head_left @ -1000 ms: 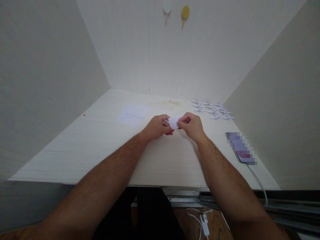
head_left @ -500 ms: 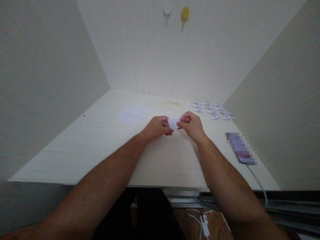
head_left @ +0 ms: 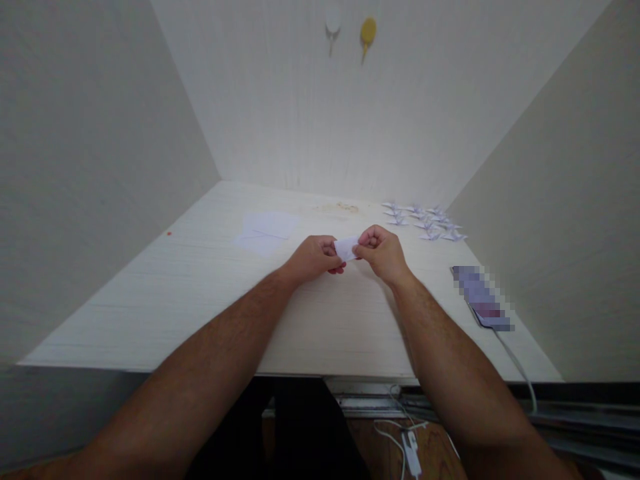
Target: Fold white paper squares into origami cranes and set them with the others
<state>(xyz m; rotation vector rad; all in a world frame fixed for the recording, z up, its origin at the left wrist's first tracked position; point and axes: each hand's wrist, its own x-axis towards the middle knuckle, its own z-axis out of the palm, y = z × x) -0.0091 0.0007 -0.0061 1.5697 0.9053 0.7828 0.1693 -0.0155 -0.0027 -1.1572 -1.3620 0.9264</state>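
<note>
Between my two hands, a little above the table, is a small folded piece of white paper (head_left: 345, 249). My left hand (head_left: 317, 256) pinches its left end, thumb in front and the other fingers curled behind. On the right end, my right hand (head_left: 379, 251) grips the paper between thumb and forefinger. The folds themselves are too small to make out. Several white paper cranes (head_left: 423, 219) stand in a group at the back right of the table. Loose white paper sheets (head_left: 267, 230) lie overlapping to the left, beyond my left hand.
The white table (head_left: 320, 333) is enclosed by walls at the back and both sides. A phone (head_left: 480, 297), blurred out, lies at the right with a cable (head_left: 515, 367) running off the front edge. A power strip (head_left: 411, 453) is on the floor. Yellow (head_left: 369, 30) and white hooks hang on the back wall.
Both hands keep hold of the folded paper and have hardly moved. The whole view has shifted very slightly.
</note>
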